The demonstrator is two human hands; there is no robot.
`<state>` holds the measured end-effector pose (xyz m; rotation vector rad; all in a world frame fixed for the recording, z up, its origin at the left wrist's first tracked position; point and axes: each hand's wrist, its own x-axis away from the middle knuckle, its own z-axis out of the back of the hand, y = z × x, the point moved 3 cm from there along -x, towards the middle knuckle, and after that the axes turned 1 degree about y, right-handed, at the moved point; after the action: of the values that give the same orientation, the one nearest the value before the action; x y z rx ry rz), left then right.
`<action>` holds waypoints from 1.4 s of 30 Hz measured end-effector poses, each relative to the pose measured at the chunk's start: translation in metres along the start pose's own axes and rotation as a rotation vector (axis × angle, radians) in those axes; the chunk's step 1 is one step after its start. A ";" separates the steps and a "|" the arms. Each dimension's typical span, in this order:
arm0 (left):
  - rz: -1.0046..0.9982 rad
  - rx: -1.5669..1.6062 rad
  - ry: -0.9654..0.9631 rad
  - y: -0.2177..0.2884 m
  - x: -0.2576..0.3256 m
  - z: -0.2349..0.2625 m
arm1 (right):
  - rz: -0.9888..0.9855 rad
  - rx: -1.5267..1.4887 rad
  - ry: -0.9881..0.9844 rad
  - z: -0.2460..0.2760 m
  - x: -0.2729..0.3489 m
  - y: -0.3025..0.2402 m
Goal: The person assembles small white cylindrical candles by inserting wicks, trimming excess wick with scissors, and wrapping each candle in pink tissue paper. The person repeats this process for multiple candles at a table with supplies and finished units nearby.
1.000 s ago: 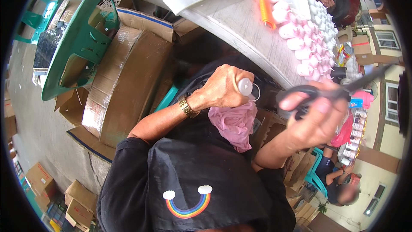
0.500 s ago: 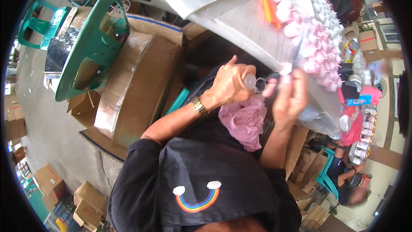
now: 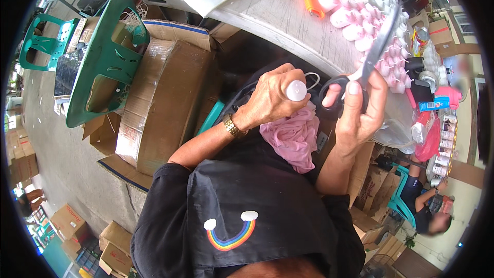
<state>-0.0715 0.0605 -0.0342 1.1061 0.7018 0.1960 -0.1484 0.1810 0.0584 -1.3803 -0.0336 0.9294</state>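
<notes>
Carton: Watching remotely, I log a large brown carton (image 3: pixel 172 105) at the left, a green chair (image 3: pixel 105 59) just beyond it.
Left hand: I find the left hand (image 3: pixel 272 98) curled into a fist, clamped around a pale piece (image 3: pixel 296 91).
Pink cloth: A crumpled pink cloth (image 3: pixel 290 141) lies below that fist.
Pale piece: Its round end faces my camera, so I judge its long axis runs roughly along my line of sight; its full length is hidden.
White cord: A looped white cord (image 3: pixel 318 77) stands out to the right of the fist, toward the scissors; its far end I cannot trace.
Right hand: I note the right hand (image 3: pixel 363 110) closed on the handles of the scissors (image 3: pixel 371 62).
Scissors: One handle ring sits just beside the cord, nearer than the blades, which point up and away over the pink pieces (image 3: pixel 352 32).
</notes>
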 end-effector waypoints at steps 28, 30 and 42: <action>0.010 -0.093 0.048 -0.013 0.003 -0.010 | 0.148 0.245 0.077 -0.030 0.016 0.018; -0.008 -0.178 -0.013 -0.019 0.010 -0.010 | -0.060 0.032 0.176 -0.019 0.029 0.034; 0.139 -0.238 -0.172 -0.067 0.044 -0.001 | -0.173 0.396 -0.111 0.013 0.120 0.067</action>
<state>-0.0514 0.0517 -0.1116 0.9310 0.4360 0.2921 -0.1127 0.2544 -0.0528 -0.9436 -0.0489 0.8153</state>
